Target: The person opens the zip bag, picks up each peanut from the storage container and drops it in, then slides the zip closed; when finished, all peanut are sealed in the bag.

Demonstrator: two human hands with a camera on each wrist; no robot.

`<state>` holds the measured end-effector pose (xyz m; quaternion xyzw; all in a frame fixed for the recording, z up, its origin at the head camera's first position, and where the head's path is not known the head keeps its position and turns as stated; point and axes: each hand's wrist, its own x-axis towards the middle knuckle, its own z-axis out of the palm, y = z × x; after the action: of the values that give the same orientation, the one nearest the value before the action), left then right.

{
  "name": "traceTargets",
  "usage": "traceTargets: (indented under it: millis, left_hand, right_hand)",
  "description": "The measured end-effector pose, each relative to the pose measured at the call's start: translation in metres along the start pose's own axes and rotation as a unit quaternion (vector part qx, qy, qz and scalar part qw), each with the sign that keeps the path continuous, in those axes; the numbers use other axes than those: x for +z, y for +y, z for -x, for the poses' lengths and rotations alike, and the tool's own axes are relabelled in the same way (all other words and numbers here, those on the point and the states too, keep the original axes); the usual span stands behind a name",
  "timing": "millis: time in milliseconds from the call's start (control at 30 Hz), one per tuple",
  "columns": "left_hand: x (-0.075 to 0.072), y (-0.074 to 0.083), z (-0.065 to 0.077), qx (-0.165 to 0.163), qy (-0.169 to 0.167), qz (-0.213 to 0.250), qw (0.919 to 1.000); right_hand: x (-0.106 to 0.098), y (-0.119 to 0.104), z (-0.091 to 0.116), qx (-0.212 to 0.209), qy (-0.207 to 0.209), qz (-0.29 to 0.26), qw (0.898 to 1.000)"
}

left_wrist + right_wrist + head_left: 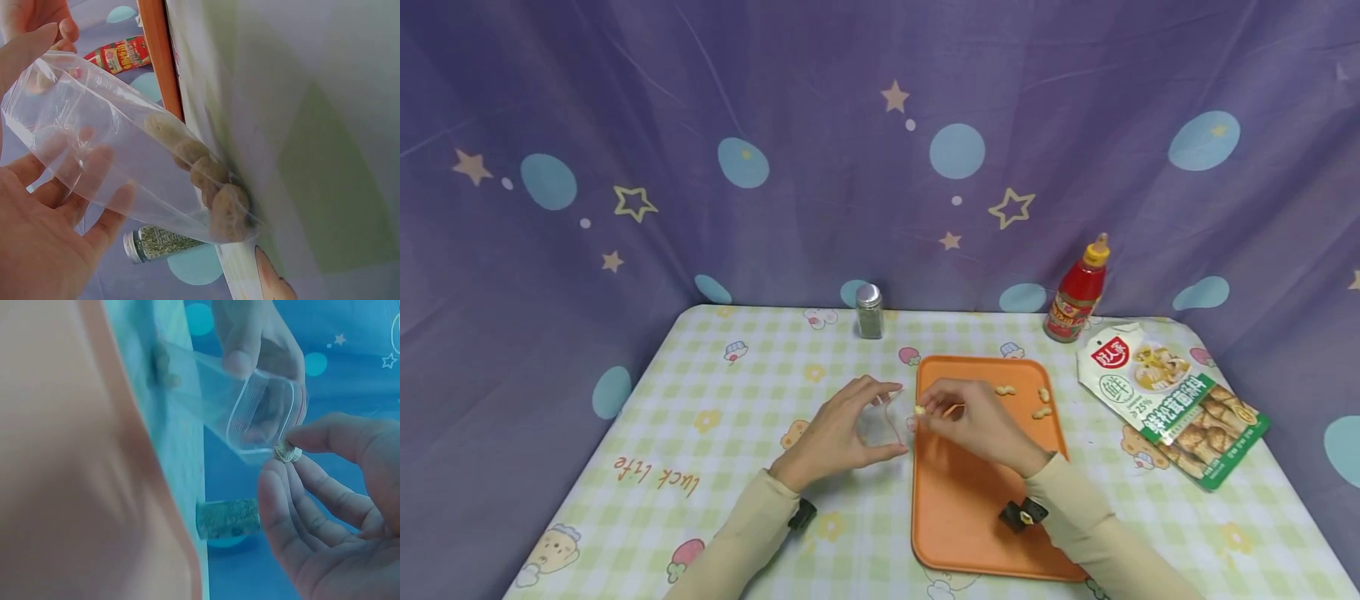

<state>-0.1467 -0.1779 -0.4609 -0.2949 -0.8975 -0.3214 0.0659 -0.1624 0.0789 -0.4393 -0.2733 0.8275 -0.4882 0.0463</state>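
Left of the tray (970, 508), your left hand (835, 429) curves thumb and fingers round the bag (100, 119), apparently to spread its mouth. At the tray's left edge, your right hand (977, 425) pinches a peanut (287, 452) beside that mouth, fingertips only, presumably to fit the opening.

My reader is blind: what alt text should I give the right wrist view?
The right hand's grip pinches a peanut at the open mouth of a clear zip bag, held by the left hand's grip. More peanuts lie inside; an orange tray fills the picture's left.
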Motion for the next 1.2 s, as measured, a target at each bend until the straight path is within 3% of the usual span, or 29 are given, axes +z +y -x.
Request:
traceTargets:
  millis: [767,1000,1200]
  left_hand:
    - [0.000,0.000,0.000,0.000,0.001,-0.005,1.0000]
    - [-0.002,0.000,0.001,0.020,0.020,-0.013,0.9995]
    - [-0.005,-0.001,0.001,0.002,0.019,-0.013,0.9997]
  right_hand:
    - [0.011,-0.012,-0.006,0.004,-0.017,-0.027,0.999]
    - [0.011,-0.011,-0.004,0.004,-0.015,-0.028,0.999]
    - [0.006,-0.004,0.001,0.014,-0.007,-0.020,1.000]
